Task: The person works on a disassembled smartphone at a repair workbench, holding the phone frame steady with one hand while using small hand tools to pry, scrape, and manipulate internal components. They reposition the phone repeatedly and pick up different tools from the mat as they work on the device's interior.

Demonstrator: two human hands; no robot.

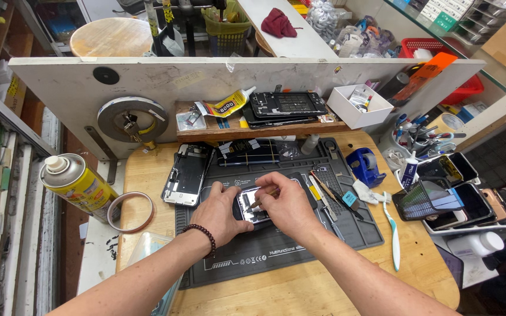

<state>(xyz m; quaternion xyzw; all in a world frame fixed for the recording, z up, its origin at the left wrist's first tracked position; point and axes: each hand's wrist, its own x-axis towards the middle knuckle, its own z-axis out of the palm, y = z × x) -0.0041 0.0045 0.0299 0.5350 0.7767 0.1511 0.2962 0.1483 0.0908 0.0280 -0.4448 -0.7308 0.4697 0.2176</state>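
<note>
Head view. Cluttered repair bench of pale wood [300,292], backed at 12 o'clock by a white board and a low shelf stacked with phone parts. In the middle, a dark grey work mat [276,248], probably there to stop small parts sliding and to spare the wood.

At the centre of the mat, an opened phone [252,206], lying flat with its insides up, between both hands. At 9 o'clock of it, the left hand [221,213], beaded bracelet [203,235] on the wrist, fingers curled over the phone's left edge, seemingly pinning it flat so it does not shift. At 3 o'clock, the right hand [286,205], closed in a fine pinch on a thin tool [263,199], tip angled down into the phone's interior; held pen-fashion, likely for control. Cannot tell what the tip touches.

Spare tools laid along the mat's right edge at 2 o'clock, within easy reach of the right hand. A bare phone frame [185,174] set aside at 10 o'clock, half on the mat. Further out at 9 o'clock, a yellow spray can [77,184] on its side and a ring of tape [130,212]. At 3 o'clock, a toothbrush [392,231] and a black mesh tray [420,205] among other phones.
</note>
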